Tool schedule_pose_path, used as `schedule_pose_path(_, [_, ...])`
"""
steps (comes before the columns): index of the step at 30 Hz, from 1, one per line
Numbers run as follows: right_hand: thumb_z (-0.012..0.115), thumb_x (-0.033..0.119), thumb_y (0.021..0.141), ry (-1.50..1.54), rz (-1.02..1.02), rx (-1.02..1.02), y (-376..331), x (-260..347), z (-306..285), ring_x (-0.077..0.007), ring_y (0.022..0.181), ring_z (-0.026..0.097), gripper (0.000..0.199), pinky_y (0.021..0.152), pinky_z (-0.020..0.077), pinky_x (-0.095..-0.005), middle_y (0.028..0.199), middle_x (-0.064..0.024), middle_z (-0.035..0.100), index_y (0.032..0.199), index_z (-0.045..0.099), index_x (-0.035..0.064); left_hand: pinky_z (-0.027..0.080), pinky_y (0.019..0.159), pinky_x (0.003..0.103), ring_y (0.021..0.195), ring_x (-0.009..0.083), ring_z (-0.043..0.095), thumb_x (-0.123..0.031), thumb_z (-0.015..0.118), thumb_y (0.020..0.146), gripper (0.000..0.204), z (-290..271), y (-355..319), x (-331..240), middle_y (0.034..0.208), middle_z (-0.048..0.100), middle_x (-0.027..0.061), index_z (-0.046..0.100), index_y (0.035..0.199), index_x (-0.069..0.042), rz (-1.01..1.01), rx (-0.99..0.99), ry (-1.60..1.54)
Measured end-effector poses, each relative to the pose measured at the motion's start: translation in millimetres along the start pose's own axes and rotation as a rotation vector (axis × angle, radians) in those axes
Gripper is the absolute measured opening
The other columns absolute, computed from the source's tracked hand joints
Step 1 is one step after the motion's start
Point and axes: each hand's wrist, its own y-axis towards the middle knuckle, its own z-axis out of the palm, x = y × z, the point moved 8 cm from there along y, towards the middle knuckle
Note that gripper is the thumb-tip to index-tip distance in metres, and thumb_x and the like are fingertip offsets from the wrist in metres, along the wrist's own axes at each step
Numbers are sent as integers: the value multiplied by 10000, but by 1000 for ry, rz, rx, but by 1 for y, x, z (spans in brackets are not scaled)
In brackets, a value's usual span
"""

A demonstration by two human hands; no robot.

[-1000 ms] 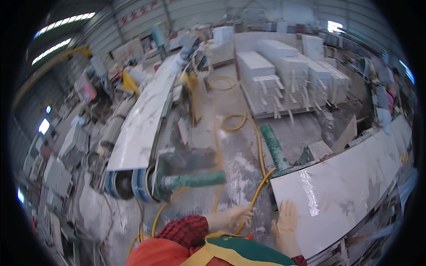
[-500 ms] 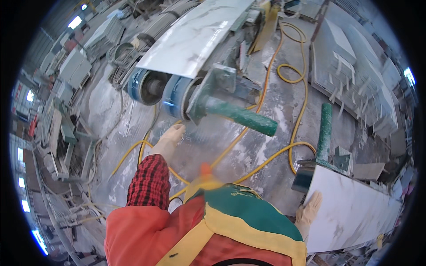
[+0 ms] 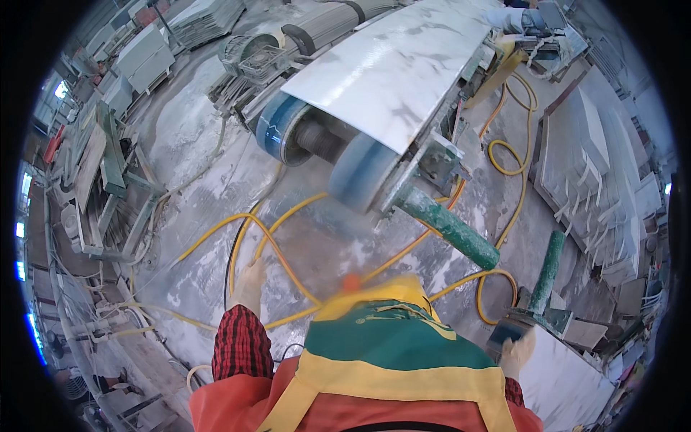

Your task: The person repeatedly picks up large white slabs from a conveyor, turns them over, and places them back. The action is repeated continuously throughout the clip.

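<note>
A long white slab with grey marbling lies on a stand with two blue-rimmed rollers at its near end. A thick green pipe sticks out from the stand's side. My left hand, in a pale glove, hangs over the floor by a yellow hose, apart from the slab; its fingers are too blurred to read. At the lower right, my gloved right hand grips the near end of a second marbled slab. Beside it stands a bracket with an upright green pipe.
Yellow hoses loop over the dusty floor. Stacked slabs stand at the right, and a metal frame with boards at the left. More stacked stone stands at the far left. My green and yellow apron bulges below.
My left hand has dropped back from near the rollers toward my body. The view has shifted, so the slab and rollers sit further right. My right hand stays at the second slab's end.
</note>
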Motion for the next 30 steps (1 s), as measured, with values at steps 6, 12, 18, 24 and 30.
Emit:
schedule_pose_path(6, [720,172,892,449,-626,106,53,341,-48,-453,1421,504,573,1215,391,-497,1514,-272,559,1432,602,21,545,1001,327,1164,185,687,-478,688,1029,573,54,-62,-92,1282,735,86,621,1424,-68,97,-55,-153])
schedule_pose_path(12, [685,276,992,627,-1161,-213,59,588,-79,-438,1462,486,570,1252,365,-487,1546,-272,542,1476,568,-1,544,991,342,1169,190,685,-396,663,1073,551,117,-61,-202,1271,732,78,589,1485,-36,279,138,-151])
schedule_pose_path(18, [697,369,953,529,-1145,-205,92,727,-78,-471,1456,448,679,1251,334,-532,1569,-280,495,1497,510,8,507,1076,361,1227,192,663,-324,635,1095,454,102,-59,-296,1315,724,81,620,1452,-45,522,73,-2])
schedule_pose_path(24, [696,345,940,563,-1092,-163,90,748,-82,-461,1466,445,686,1260,329,-535,1584,-261,483,1518,498,34,480,1125,400,1302,345,651,-350,616,1067,520,85,-64,-376,1385,695,215,631,1429,22,712,-96,447])
schedule_pose_path(30, [713,364,937,581,-1083,-212,88,745,-92,-466,1432,487,681,1248,349,-537,1545,-268,524,1483,541,-4,361,1235,498,1469,427,491,-267,614,1055,539,143,-53,-508,1552,554,261,544,1534,-31,1311,-113,703])
